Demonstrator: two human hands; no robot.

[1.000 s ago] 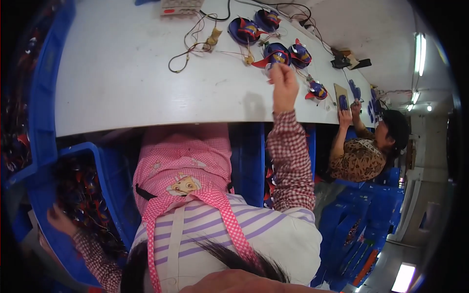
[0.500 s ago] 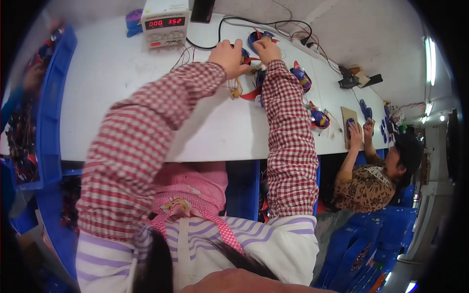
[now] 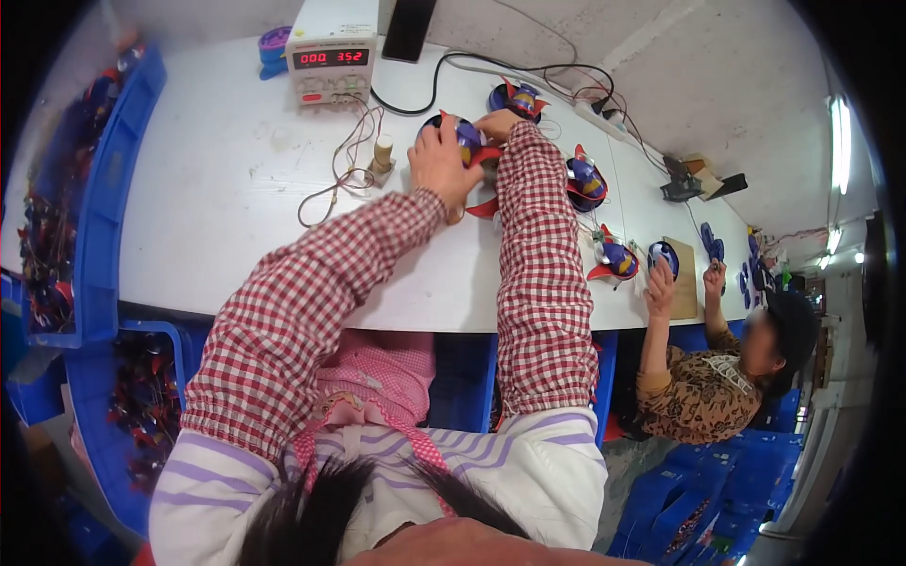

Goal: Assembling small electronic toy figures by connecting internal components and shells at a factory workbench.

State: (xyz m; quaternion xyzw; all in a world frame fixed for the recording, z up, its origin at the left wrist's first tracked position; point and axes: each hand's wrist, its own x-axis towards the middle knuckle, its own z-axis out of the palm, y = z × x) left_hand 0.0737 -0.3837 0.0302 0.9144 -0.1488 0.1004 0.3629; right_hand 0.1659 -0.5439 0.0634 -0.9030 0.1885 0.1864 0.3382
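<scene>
Both hands meet on one toy (image 3: 469,141), a round blue piece with red pointed fins, resting on the white tabletop (image 3: 217,217) toward its far side. The left hand (image 3: 442,165) lies over the toy's near-left part with fingers curled on it. The right hand (image 3: 497,124) closes on its far-right part. The hands cover most of the toy, so its long axis and facing cannot be told; one red fin (image 3: 483,209) points toward the near edge, just beside the right sleeve.

Open room: a wide bare stretch of tabletop lies left of and nearer than the left forearm, up to the near edge. Left of the hands, a small upright cylinder (image 3: 383,153) stands close by, with thin wires (image 3: 332,184) looping from it toward the power supply unit (image 3: 330,61) at the far edge. Black cables (image 3: 453,64) run along the far edge behind the toy.

On the right, similar toys (image 3: 585,181) lie in a row toward another person's hand (image 3: 659,288). A blue bin (image 3: 104,189) of parts borders the tabletop's left edge.
</scene>
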